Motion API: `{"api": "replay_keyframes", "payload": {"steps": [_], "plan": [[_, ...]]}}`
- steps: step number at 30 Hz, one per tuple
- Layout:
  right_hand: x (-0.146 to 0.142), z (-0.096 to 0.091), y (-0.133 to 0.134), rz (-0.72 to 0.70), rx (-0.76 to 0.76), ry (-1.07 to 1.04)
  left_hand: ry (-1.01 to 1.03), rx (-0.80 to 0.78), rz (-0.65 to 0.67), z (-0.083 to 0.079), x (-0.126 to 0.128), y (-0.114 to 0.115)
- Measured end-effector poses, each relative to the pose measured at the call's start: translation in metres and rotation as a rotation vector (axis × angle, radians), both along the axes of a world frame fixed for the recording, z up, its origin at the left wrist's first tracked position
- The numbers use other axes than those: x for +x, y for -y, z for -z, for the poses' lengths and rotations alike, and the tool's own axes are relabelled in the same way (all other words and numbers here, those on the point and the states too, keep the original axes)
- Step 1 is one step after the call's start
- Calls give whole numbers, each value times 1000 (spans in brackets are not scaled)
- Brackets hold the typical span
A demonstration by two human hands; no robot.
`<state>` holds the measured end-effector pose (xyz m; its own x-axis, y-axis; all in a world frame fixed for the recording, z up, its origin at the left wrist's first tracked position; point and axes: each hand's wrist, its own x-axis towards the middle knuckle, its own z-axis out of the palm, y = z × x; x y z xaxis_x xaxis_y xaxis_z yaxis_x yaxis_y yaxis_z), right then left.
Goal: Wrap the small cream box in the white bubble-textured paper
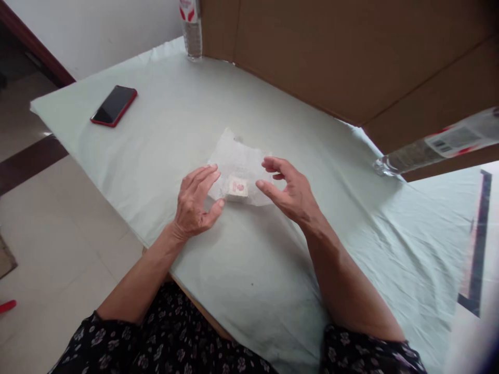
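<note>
A thin white sheet of paper (239, 158) lies on the pale green tablecloth (273, 270) in the middle of the table. On its near edge sits a small cream block with a red mark (237, 188). My left hand (195, 203) rests just left of the block, fingers loosely spread, fingertips on the paper's left edge. My right hand (287, 188) hovers just right of the block, fingers curved and apart, holding nothing.
A red-cased phone (114, 105) lies face up at the far left. A plastic bottle (191, 28) stands at the back beside a large cardboard box (351, 57). Another clear bottle (436, 145) is at the right. Tiled floor lies past the table's left edge.
</note>
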<state>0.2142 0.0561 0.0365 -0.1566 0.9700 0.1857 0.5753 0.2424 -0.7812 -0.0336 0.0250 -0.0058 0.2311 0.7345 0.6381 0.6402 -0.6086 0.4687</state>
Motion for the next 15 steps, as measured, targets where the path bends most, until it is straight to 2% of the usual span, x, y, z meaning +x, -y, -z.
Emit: {"api": "replay_keyframes", "payload": {"steps": [3, 5, 8, 10, 12, 13, 15], "plan": [[2, 3, -4, -77, -87, 63, -20, -92, 8, 2, 0, -5], [3, -2, -4, -198, -139, 16, 42, -132, -3, 1, -4, -6], [0, -13, 6, -521, -252, -98, 273, -236, 17, -1, -13, -6], [-3, -17, 16, -729, -380, -85, 376, -354, 41, -2, -19, -5], [-3, -16, 27, -840, -484, -9, 300, -457, 9, -2, -23, -5], [-3, -14, 31, -849, -508, 23, 205, -483, -25, -1, -23, -5], [0, -9, 38, -772, -500, 40, -9, -476, -98, 0, -22, -4]]}}
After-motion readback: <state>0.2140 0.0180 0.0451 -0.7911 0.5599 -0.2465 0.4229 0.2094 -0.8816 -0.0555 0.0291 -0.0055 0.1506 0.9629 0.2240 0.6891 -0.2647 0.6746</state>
